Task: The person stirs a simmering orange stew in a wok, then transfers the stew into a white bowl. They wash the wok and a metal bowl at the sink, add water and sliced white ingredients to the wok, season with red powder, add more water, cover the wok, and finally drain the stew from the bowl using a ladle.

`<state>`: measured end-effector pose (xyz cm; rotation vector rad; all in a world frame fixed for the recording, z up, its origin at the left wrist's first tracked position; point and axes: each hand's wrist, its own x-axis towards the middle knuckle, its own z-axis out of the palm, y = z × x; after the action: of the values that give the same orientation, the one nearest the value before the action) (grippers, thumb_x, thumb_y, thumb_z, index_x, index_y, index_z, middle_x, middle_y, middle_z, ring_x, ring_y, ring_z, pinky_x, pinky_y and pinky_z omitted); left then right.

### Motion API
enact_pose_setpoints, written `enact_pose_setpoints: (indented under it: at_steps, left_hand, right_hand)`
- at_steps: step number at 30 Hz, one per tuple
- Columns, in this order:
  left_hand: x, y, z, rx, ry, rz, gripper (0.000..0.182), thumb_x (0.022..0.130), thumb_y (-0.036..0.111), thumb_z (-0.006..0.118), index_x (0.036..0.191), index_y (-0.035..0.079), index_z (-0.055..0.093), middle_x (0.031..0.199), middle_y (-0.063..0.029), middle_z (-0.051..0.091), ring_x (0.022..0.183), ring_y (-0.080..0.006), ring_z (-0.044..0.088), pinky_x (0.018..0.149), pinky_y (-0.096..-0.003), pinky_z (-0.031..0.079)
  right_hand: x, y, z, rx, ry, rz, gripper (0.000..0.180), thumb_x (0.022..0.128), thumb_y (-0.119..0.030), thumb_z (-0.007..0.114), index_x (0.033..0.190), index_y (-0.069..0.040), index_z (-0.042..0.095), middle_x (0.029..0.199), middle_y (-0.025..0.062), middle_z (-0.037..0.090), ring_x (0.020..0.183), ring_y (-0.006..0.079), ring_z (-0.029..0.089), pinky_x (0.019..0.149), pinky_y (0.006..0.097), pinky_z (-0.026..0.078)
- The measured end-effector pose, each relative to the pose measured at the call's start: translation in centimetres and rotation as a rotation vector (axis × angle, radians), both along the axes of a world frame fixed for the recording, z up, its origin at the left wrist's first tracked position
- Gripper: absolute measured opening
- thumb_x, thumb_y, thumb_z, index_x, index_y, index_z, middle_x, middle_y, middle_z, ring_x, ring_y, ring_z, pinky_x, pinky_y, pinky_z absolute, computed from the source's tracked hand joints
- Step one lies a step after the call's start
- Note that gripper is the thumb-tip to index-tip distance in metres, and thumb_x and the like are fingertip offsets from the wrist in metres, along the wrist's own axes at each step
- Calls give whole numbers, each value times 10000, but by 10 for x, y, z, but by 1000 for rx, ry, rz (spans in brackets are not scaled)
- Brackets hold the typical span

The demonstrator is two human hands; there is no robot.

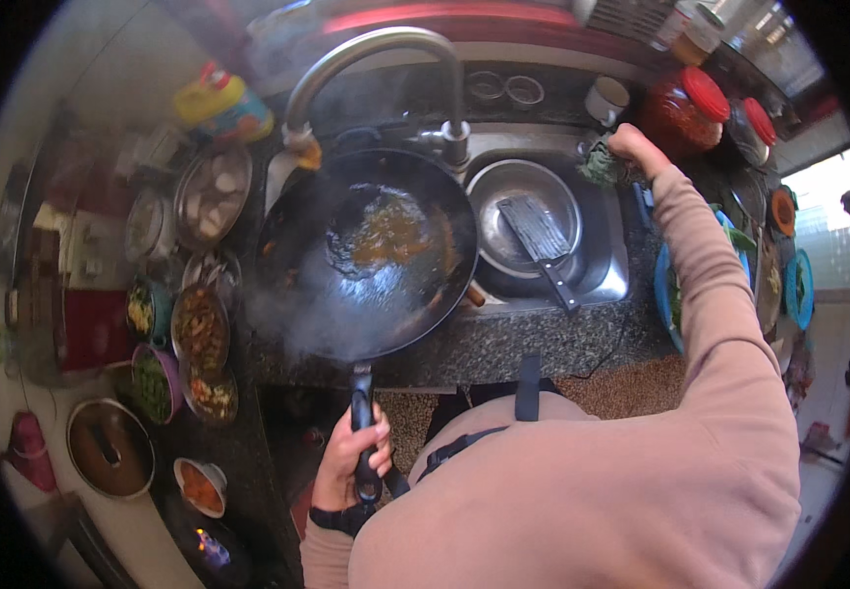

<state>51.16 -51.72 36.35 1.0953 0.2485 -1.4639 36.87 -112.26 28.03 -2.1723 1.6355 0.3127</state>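
My left hand (357,449) is closed round the black handle of a large steaming wok (366,324), which is held over the left part of the sink and has a little brownish liquid in it. At the sink's far right corner, my right hand (635,147) holds a green scouring cloth or pad (601,163); the fingers are partly hidden. A curved faucet (403,33) rises behind the wok. In the right basin sits a metal bowl (484,184), with a cleaver (535,228) lying across it, its handle over the counter edge.
Plates and bowls of food, among them a plate of eggs (215,193) and a purple bowl (174,383), line the left counter. A flame (212,547) burns at lower left. Red-lidded jars (705,96), a white mug (607,101) and a blue basket (663,294) are at right.
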Motion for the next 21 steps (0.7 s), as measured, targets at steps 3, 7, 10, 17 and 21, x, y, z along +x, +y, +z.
enact_pose_setpoints:
  at_steps: [3,7,10,17,21]
  left_hand:
    - [4,-1,-6,-11,-29,-20,183,794,6,527,915,57,401,643,-49,441,406,-106,423,368,-263,390]
    - [6,1,-11,-24,1,-17,203,784,20,556,908,66,401,636,-60,467,403,-126,447,372,-266,392]
    - [9,5,-14,-31,-8,-6,204,786,26,560,911,64,404,636,-54,459,411,-125,448,383,-275,403]
    - [14,12,-22,-38,-33,16,198,787,23,551,913,60,404,641,-59,456,410,-125,445,370,-281,400]
    - [18,12,-26,-82,-11,13,196,785,27,561,895,55,401,643,-62,466,421,-132,465,377,-278,410]
  right_hand:
    - [29,56,30,189,-309,235,210,640,-140,595,780,10,641,601,99,556,495,195,539,427,350,453]
    - [104,139,54,285,-342,433,311,655,-149,621,935,-17,630,713,104,615,569,199,585,487,332,493]
    - [149,191,66,238,-417,528,301,670,-132,539,933,-8,616,749,148,626,601,250,615,515,369,511]
    - [205,241,53,147,-437,604,271,690,-144,524,908,-7,610,774,184,631,646,282,639,565,374,516]
    - [234,244,-7,-145,-333,710,225,722,-134,522,839,52,569,876,248,613,790,362,621,698,435,498]
